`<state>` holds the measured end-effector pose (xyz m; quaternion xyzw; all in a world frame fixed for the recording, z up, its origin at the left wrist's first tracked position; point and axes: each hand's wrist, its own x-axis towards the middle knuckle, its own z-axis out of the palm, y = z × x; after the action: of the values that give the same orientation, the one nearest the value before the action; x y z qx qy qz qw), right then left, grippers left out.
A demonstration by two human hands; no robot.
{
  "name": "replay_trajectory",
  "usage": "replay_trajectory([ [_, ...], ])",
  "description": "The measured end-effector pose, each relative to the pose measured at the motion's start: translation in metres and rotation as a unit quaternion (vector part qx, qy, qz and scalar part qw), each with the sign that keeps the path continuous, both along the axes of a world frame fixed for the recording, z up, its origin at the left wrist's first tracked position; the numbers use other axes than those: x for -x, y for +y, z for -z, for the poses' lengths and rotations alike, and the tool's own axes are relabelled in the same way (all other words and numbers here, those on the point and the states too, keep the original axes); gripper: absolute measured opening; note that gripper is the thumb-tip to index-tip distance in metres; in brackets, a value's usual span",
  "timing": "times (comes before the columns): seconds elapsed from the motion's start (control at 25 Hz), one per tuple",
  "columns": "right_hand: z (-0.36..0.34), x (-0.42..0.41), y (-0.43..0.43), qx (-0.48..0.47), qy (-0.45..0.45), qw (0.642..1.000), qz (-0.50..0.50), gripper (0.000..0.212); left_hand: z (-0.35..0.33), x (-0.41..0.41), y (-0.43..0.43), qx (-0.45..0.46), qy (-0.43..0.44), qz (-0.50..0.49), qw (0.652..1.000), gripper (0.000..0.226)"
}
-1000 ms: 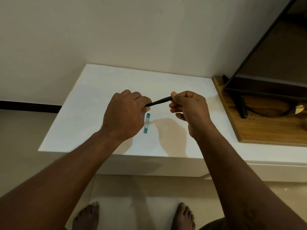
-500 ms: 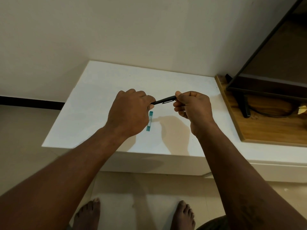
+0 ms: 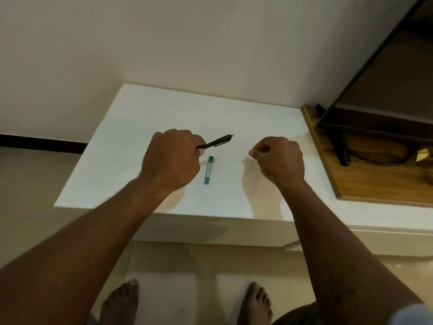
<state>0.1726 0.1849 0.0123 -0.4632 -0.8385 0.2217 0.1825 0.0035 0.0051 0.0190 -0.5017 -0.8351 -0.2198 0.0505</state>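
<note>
My left hand (image 3: 172,158) grips the lower end of a black mechanical pencil (image 3: 216,141) above the white table (image 3: 140,127). The pencil points up and to the right, and its free end shows a small pale tip. My right hand (image 3: 278,158) hovers apart from the pencil, to its right. Its fingers are curled and the thumb meets the forefinger; I see nothing between them. A slim teal lead case (image 3: 208,170) lies flat on the table between my hands.
A wooden board (image 3: 365,184) adjoins the table on the right and carries a dark screen (image 3: 379,90) on a black stand with a cable. The wall runs behind the table. My bare feet (image 3: 257,303) stand on the tiled floor below the front edge.
My right hand has let go of the pencil's upper end and moved away to the right. My left hand still holds the pencil, which now sticks out free.
</note>
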Motion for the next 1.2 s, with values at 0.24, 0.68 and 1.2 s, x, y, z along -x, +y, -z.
replay_trajectory([
  [0.24,0.010,-0.004,0.001,-0.038,-0.087,0.995,0.011,0.008,0.000,-0.003,0.001,0.003,-0.005,0.006,1.000,0.022],
  [0.68,-0.032,-0.005,0.003,0.074,0.172,0.981,0.054,0.020,0.001,-0.002,0.001,-0.002,-0.007,0.010,1.000,0.021],
  [1.2,-0.031,0.011,-0.021,0.304,0.186,0.934,-0.028,0.019,-0.002,-0.009,0.001,-0.051,-0.006,0.049,0.997,0.019],
])
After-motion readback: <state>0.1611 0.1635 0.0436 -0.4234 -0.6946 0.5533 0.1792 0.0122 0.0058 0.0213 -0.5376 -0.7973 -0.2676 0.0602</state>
